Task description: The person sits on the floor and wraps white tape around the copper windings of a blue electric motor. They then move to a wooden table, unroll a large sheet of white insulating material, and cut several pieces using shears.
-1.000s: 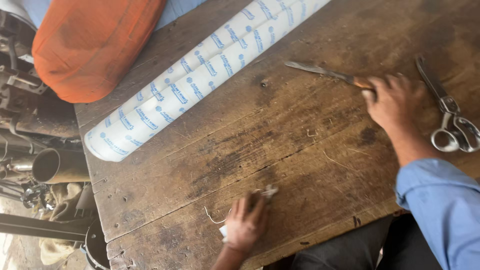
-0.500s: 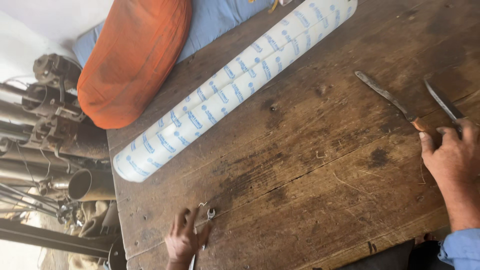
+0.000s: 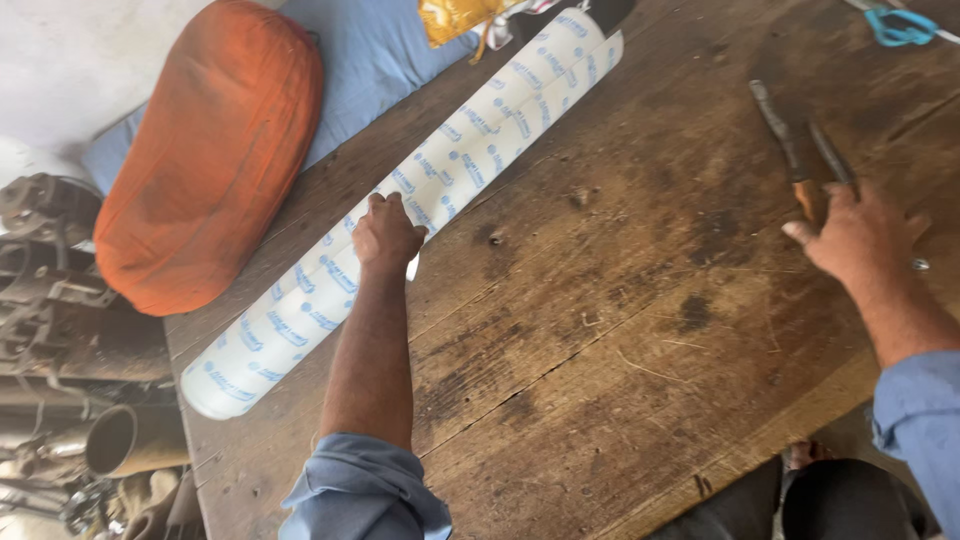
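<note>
Worn wooden table (image 3: 620,330) fills most of the view, planks running 8 to 2 o'clock. Long white roll (image 3: 400,215) with blue print lies diagonally across it, from the table's corner at 8 o'clock up toward 1 o'clock, near the far edge. Left hand (image 3: 385,235) sits on the roll about midway, fingers curled over the top, pressing rather than closed around it. Roll looks like wound plastic film: probably stiff along its length, moderately heavy, smooth and slick on the surface, free to roll on the planks. Best hold is likely at mid-length for balance, or both ends cupped; a one-hand top grip will probably slip. Orange stuffed bag (image 3: 205,150) sits on blue cloth (image 3: 375,60) at 10 o'clock, just beyond the roll, so little room to push it outward. Rusty metal pipes (image 3: 70,350) off the table edge at 8 o'clock. Right hand (image 3: 855,235) at 3 o'clock lies flat on the handles of dark metal shears (image 3: 800,145); cannot tell whether it grips them. Yellow fabric (image 3: 465,20) at 12 o'clock by the roll's far end. Blue-handled scissors (image 3: 900,25) at 1 o'clock, well apart.
</note>
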